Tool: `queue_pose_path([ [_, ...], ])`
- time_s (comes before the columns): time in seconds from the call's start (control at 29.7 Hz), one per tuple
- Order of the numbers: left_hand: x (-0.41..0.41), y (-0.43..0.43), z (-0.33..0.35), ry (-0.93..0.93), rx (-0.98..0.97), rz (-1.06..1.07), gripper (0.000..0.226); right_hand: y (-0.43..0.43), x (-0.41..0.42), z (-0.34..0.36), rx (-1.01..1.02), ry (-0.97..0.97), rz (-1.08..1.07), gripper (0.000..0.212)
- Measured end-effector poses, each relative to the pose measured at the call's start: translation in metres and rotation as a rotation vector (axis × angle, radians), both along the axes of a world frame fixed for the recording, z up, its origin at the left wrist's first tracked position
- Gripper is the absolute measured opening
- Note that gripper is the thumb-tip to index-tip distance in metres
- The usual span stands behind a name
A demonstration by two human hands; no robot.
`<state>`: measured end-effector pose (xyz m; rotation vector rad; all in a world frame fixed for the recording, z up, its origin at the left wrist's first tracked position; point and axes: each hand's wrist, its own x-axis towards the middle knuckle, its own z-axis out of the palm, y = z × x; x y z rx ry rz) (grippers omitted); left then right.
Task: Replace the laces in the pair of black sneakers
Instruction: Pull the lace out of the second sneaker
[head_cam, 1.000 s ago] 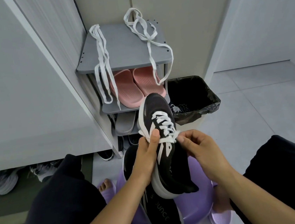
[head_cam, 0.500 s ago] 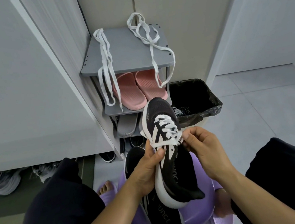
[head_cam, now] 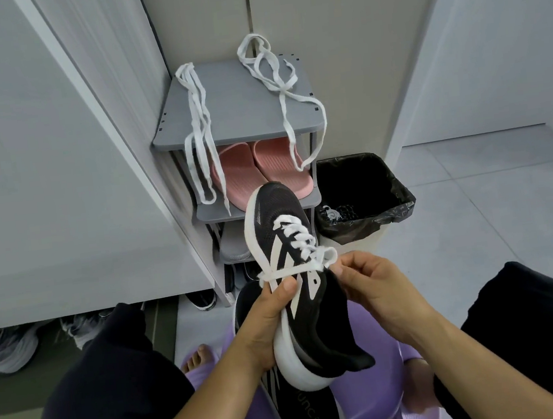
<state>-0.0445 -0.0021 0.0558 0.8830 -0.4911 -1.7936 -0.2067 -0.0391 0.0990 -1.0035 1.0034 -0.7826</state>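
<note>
Right hand [head_cam: 377, 287] was pinched onto the lace [head_cam: 297, 238] at the top eyelets, just right of the black sneaker [head_cam: 275, 209] (toe pointing away, heel nearest the person), which was gripped at mid-sole by the left hand [head_cam: 270, 317].

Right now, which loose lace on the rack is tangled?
The right lace, looped and crossed over itself; the left lace lies in straight strands over the front edge.

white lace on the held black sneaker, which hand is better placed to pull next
Likely right. The right hand pinches the loop of the white flat lace by the top eyelets, ready to draw it. The left hand grips the black mesh sneaker at its sole, thumb over the lace, steadying it.
</note>
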Motion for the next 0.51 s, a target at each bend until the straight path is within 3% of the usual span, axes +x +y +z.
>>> queue_pose_path([
  [0.1,0.002,-0.001,-0.001,-0.033,-0.011,0.016,0.102,-0.004,0.0,0.003,0.015,-0.055,-0.118,0.012],
  [0.27,0.002,0.001,-0.001,-0.067,-0.009,0.016,0.104,0.002,0.005,-0.001,0.016,-0.028,-0.019,0.015],
  [0.3,0.002,0.0,-0.002,-0.074,0.006,0.024,0.106,0.001,0.006,0.0,-0.025,-0.005,-0.054,0.011],
  [0.44,0.001,0.0,-0.004,-0.054,0.059,0.049,0.113,-0.026,-0.016,0.011,-0.25,0.235,-0.455,0.025],
  [0.51,0.001,0.001,-0.002,-0.013,0.06,0.044,0.112,-0.034,-0.028,0.015,-0.2,0.18,-0.489,0.018],
])
